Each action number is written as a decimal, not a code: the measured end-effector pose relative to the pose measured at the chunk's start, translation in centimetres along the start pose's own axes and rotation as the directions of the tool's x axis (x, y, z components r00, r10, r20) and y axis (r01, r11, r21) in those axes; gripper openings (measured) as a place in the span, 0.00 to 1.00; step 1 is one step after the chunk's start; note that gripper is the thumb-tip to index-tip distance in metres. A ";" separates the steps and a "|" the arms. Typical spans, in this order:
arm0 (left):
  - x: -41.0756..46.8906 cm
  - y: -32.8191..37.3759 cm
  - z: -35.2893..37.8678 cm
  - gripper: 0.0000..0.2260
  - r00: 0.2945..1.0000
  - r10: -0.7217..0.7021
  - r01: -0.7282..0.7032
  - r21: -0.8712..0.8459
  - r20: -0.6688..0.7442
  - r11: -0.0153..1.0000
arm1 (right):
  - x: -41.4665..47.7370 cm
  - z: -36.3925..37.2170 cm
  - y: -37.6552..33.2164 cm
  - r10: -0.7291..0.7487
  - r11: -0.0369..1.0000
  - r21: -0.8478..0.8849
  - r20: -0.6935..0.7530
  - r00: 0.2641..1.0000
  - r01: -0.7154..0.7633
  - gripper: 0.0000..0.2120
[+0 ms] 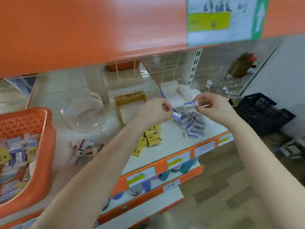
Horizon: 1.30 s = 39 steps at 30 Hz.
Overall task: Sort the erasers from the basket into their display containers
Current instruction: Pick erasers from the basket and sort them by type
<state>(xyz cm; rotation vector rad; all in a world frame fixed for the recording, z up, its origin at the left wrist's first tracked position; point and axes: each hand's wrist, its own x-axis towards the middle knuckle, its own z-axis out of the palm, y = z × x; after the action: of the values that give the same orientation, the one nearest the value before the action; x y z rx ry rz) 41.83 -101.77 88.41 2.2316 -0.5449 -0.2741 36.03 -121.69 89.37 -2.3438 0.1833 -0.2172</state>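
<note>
Both hands are raised over the shelf with curled fingers, each pinching something small. The left hand (155, 111) grips a blue-and-white wrapped eraser (177, 116) at its fingertips. The right hand (212, 106) holds a similar little rectangular block (189, 104) by one end. The two erasers are near each other but apart.

Closest, at the left edge, is the orange plastic basket (47, 146), with perforated walls and a rounded rim. It is heaped with mixed wrapped erasers (16, 154) in yellow, white and purple.

On the smooth white shelf (173, 142) lie three loose piles. Pale pink-and-white blocks (84, 147) are just beside the basket. Boxy yellow erasers (151, 138) sit under the left forearm. Grey-and-blue sleeved ones (193, 124) lie below the hands. Paper price labels (178, 160) line the shelf's orange front edge.

Further back a clear, round, glossy container (85, 111) lies tilted on its side. Next to it is a tan rectangular open box (130, 100), seemingly card or wood.

A black lattice crate (264, 113) sits on the floor to the right. An orange upper shelf (82, 30) spans the top, blurred.
</note>
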 end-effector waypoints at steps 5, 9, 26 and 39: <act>1.7 1.1 4.5 0.04 0.993 -0.025 0.016 0.075 0.117 0.997 | -0.3 -1.4 5.3 0.049 0.986 -0.163 0.152 0.987 -0.024 0.07; 1.4 1.0 6.3 0.03 0.991 -0.009 -0.008 0.127 0.135 0.992 | -0.1 -0.8 7.1 0.036 0.968 -0.251 0.196 0.980 0.015 0.14; -9.6 -2.1 -7.4 0.06 0.945 0.043 0.028 0.214 -0.323 0.976 | 1.2 8.4 -9.1 -0.423 0.905 0.013 0.110 0.899 0.424 0.09; -24.9 -15.0 -21.2 0.06 0.749 -0.352 0.497 0.125 -0.561 0.858 | -2.8 20.5 -23.5 -0.604 0.788 0.155 0.378 0.702 0.596 0.10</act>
<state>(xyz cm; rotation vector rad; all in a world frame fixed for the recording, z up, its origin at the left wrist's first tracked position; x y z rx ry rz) 31.98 -67.31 91.38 2.5390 0.2593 0.1995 39.21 -90.60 91.48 -2.2920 -0.8103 -0.0303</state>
